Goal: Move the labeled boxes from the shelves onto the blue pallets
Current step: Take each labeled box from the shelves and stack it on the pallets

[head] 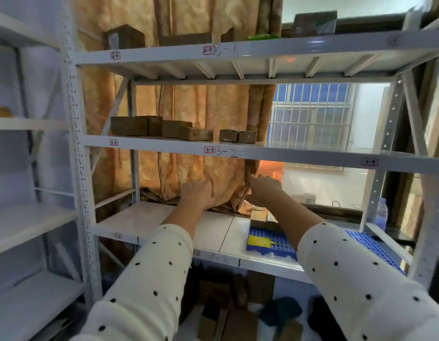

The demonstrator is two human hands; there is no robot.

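Several brown cardboard boxes (195, 134) stand in a row on the middle shelf (299, 152), which is marked 3-2. On the shelf below it lies a blue pallet (270, 244), with a small yellowish box (259, 217) at its far end. My left hand (197, 193) and my right hand (265, 190) reach forward side by side between these two shelves, above the lower board and close to the orange curtain (188, 168). Neither hand holds anything, and the fingers point away from me. The right forearm crosses over part of the pallet.
More boxes (124, 36) sit on the top shelf, and others (213, 291) lie below the lowest board. A water bottle (381, 215) stands by the right upright. A second white rack (28, 124) is at the left, and a barred window (312, 114) is behind.
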